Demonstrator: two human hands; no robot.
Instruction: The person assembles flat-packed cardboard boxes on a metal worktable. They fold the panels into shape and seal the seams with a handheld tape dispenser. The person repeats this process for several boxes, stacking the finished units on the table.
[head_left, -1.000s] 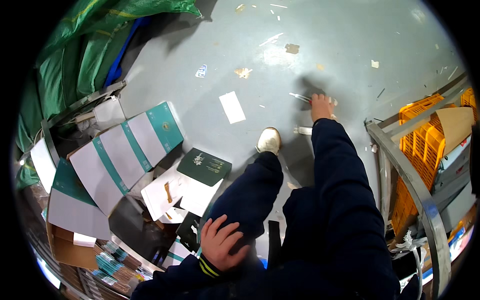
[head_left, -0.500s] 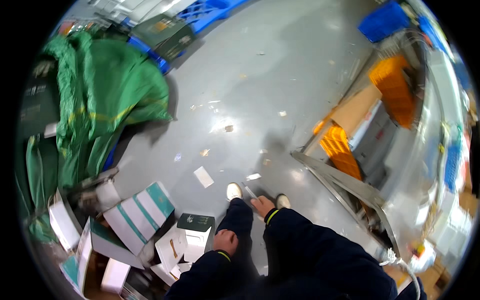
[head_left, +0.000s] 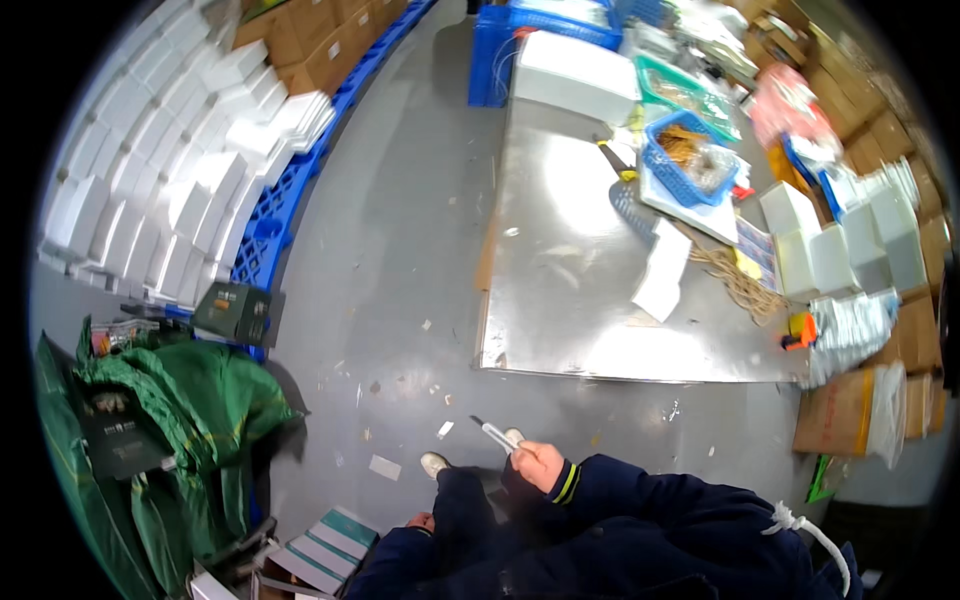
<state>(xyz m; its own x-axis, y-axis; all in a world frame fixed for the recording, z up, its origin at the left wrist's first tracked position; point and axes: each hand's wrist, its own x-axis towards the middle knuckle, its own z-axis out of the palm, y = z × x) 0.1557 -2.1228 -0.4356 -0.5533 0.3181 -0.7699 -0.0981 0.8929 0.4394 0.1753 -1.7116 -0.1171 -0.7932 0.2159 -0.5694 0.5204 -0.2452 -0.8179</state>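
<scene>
My right hand (head_left: 539, 465) is closed around a slim, light-coloured utility knife (head_left: 496, 435). Its dark tip points forward and to the left, above the grey floor near the table's front edge. Lower down, my left hand (head_left: 421, 521) hangs beside my left leg. Only a small part of it shows past the dark sleeve, and its fingers are mostly hidden. Nothing can be seen in it.
Ahead to the right stands a metal-topped table (head_left: 560, 300) with a blue basket (head_left: 672, 172), twine (head_left: 742, 285) and a white foam box (head_left: 575, 80). White boxes (head_left: 140, 190) fill a blue pallet (head_left: 262, 235) at left. Green sacking (head_left: 200, 400) and cartons (head_left: 320, 550) lie nearer.
The view has swung, bringing the metal table and stacked white boxes into sight. The open cartons have slid toward the lower edge. The utility knife stays in my right hand.
</scene>
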